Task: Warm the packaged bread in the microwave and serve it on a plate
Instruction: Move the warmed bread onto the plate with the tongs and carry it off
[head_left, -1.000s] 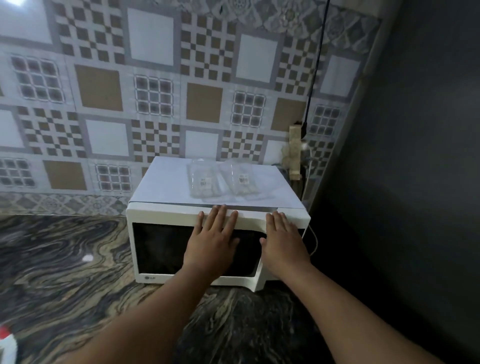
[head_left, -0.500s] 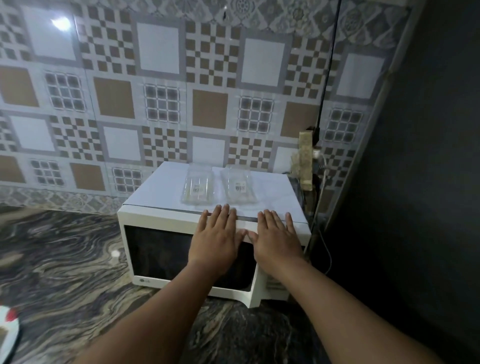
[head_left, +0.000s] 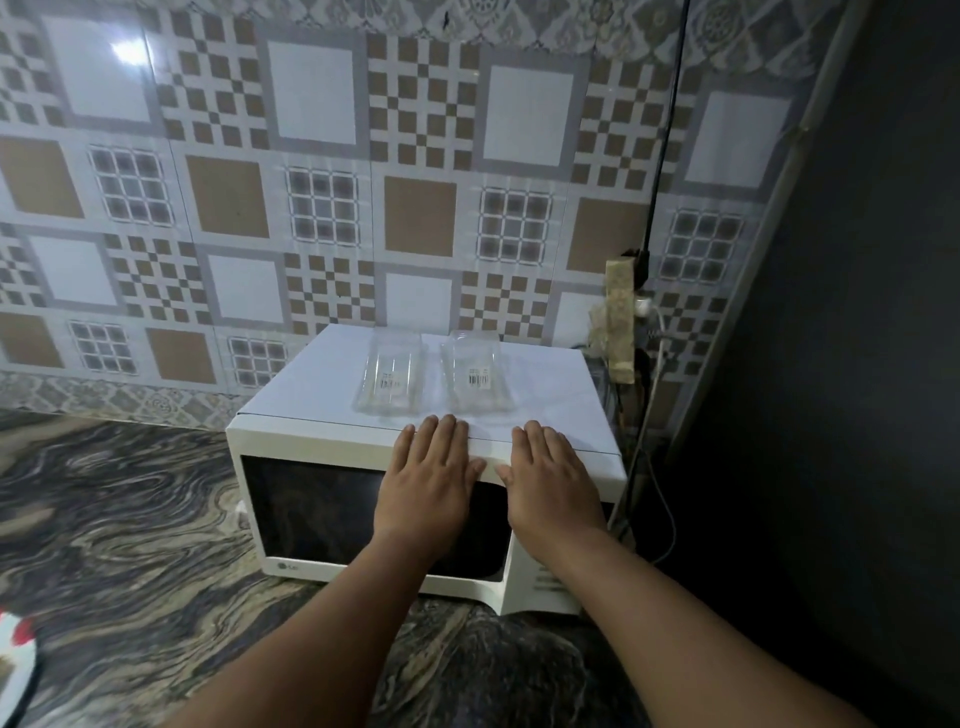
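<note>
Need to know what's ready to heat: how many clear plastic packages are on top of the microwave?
2. The left package and the right package lie side by side on the microwave top, just beyond the fingertips. None elsewhere in view; the microwave's inside is not visible.

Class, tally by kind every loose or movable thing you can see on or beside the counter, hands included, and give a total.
Clear plastic packages on the microwave top: 2
Microwave: 1
Plate, partly in view at the left edge: 1
Hands, lying flat on the microwave: 2, left hand, right hand
Total: 6
</note>
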